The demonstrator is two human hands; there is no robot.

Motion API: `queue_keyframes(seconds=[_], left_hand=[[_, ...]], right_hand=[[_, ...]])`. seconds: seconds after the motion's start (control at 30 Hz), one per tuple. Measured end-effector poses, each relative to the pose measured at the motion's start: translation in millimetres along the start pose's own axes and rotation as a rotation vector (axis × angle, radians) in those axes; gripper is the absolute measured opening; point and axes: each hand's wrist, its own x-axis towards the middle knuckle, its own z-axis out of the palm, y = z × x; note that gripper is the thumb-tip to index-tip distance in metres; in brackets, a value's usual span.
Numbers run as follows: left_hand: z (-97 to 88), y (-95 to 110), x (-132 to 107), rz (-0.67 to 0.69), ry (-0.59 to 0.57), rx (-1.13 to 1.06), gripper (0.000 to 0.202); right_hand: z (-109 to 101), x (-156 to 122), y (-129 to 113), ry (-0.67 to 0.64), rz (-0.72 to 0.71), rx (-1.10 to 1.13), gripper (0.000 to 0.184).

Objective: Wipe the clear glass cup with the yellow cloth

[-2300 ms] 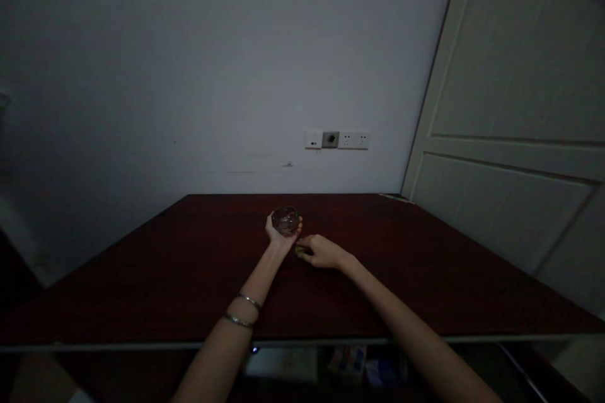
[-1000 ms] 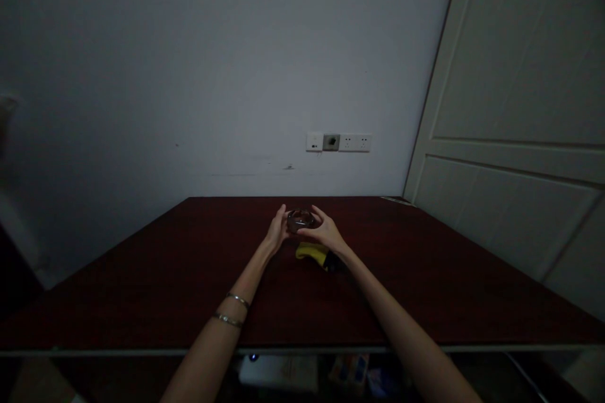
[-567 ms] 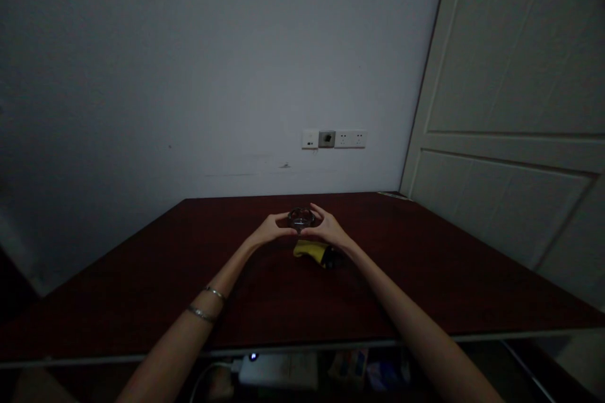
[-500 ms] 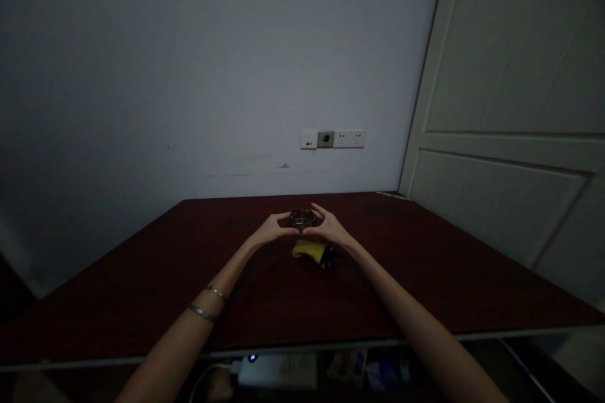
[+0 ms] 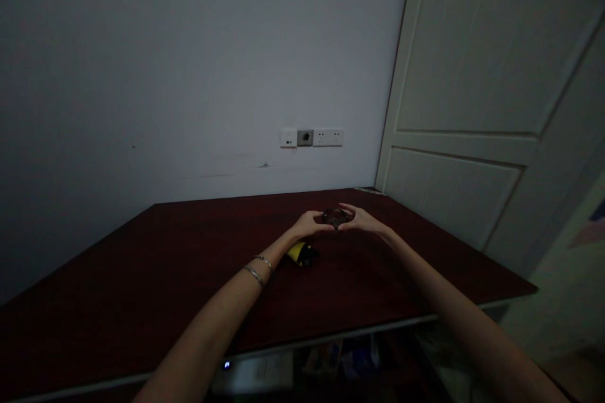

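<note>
On the far right part of the desk [image 5: 198, 264], head view: small round glass bowl [image 5: 335, 218], clear, dark-looking in the dim light, sits between both hands. Left hand [image 5: 307, 224] grips its left side, thumb on the near side, fingers round behind. Right hand [image 5: 363, 221] mirrors that on the right side, thumb near, fingers at the far rim. Both hands curved, narrowed to the bowl's width, holding it together; thumb tips close to each other in front. Can't tell if the bowl's base touches the desk or is slightly raised. Contents, if any, too dark to read.

Yellow-and-black item [image 5: 299, 254] lies on the desk, nearer the wearer than the bowl and to its left, partly hidden by the left forearm; exact kind unclear. Two metal bangles [image 5: 255, 274] on the left forearm.

Desk top is dark red, pale front edge. Behind it, plain wall [image 5: 189, 63] with a row of sockets [image 5: 327, 137]; panelled white door [image 5: 472, 75] at right. Below the desk edge: white device [image 5: 258, 373] with a small lit spot, bluish packet [image 5: 362, 362] to its right, both dim.
</note>
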Motion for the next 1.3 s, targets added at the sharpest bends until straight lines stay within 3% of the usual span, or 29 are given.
queue_keyframes(seconds=[0.17,0.33,0.6,0.83,1.13,1.3], left_hand=[[29.7,-7,13,0.018,-0.094,0.044,0.049],[41.9,-14,15,-0.033,-0.094,0.01,0.047],[44.2,-19,13,-0.103,-0.106,0.178,0.056],[44.5,-19,10,-0.159,-0.152,0.356,0.061],[44.9,-24,10,-0.169,-0.168,0.466,0.066],[45.1,-22,8,-0.241,-0.144,0.512,0.075]], right_hand=[[-26,-14,15,0.012,0.037,-0.003,0.1],[-34,-21,26,0.002,0.084,-0.032,0.1],[-34,-18,39,-0.032,0.122,-0.009,0.103],[-30,-22,35,-0.055,0.149,-0.018,0.102],[-25,-26,30,-0.059,0.179,0.015,0.105],[-26,-25,35,-0.062,0.165,-0.025,0.104]])
